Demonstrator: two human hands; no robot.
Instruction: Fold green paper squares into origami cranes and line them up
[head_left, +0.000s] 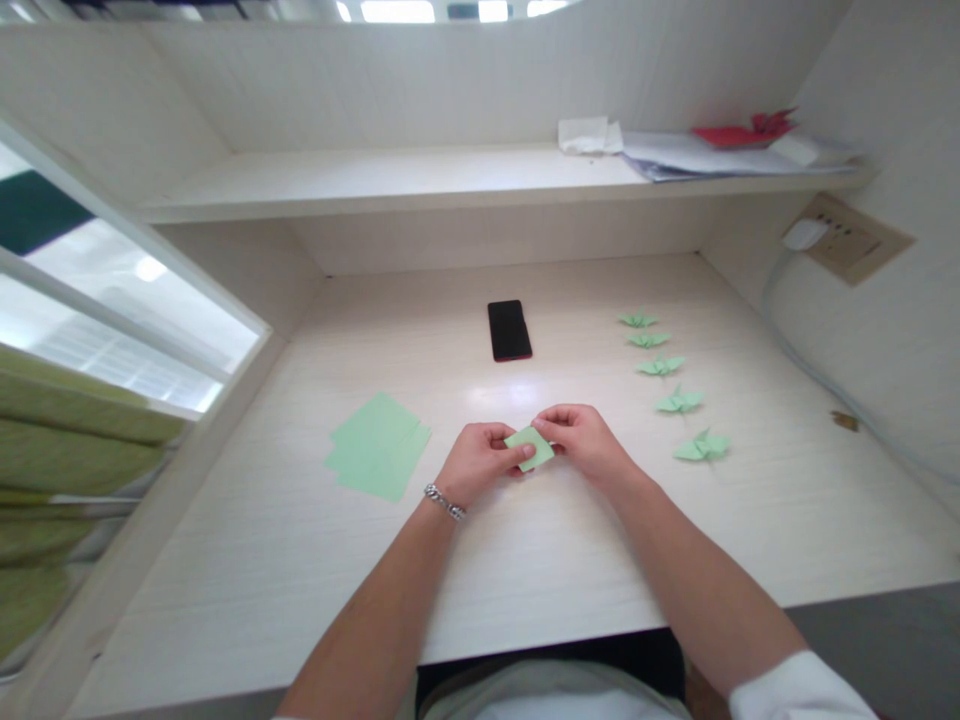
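Between my two hands is a small folded square of light green paper (pixel 537 459). My left hand (pixel 480 462) grips it from the left, thumb flat on top and fingers underneath. At its upper right edge, my right hand (pixel 586 440) pinches the paper between thumb and fingers. To the left lie overlapping green paper sheets (pixel 381 450) on the desk. Several folded green paper cranes (pixel 702 446) stand in a row to the right, running away from me. The fingers beneath the square are partly hidden.
A black phone (pixel 509 330) lies beyond my hands on the white desk (pixel 300 560). Above it, a shelf (pixel 390 178) bears white tissue (pixel 589 135), papers (pixel 675 158) and a red paper crane (pixel 772 122). A white cable (pixel 806 368) runs from the wall socket (pixel 855 240) along the right side.
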